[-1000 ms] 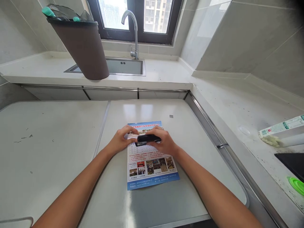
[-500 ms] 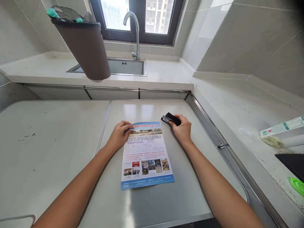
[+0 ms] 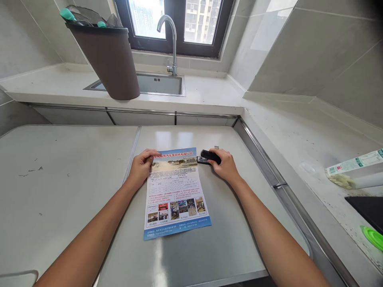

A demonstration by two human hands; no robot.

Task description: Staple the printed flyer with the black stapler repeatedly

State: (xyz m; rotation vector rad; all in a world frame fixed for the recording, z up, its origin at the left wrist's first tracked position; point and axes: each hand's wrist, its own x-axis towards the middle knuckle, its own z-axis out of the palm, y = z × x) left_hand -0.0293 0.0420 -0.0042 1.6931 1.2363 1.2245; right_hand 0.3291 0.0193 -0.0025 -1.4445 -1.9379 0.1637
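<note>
A printed flyer [image 3: 176,183] with a blue header, small photos and a blue bottom band lies on the pale table. At its upper left edge, my left hand [image 3: 141,169] grips the sheet, thumb and fingers closed on it. My right hand [image 3: 226,165] is wrapped round a black stapler [image 3: 212,156], whose jaw points left at the flyer's upper right edge. Whether the paper is between the jaws, I cannot tell. Just behind the right hand lies a small grey strip [image 3: 216,147], too small to name surely.
A brown bin [image 3: 104,59] with a dark liner stands on the counter in front of the sink [image 3: 161,83] and tap [image 3: 173,44]. On the right counter [image 3: 275,131] are a clear package [image 3: 356,171], a black panel [image 3: 366,209] and a green lid-like thing [image 3: 372,238].
The flyer and my left hand have shifted left. My right hand has brought the stapler left and slightly down to the flyer's edge. The small grey strip has come into view behind it.
</note>
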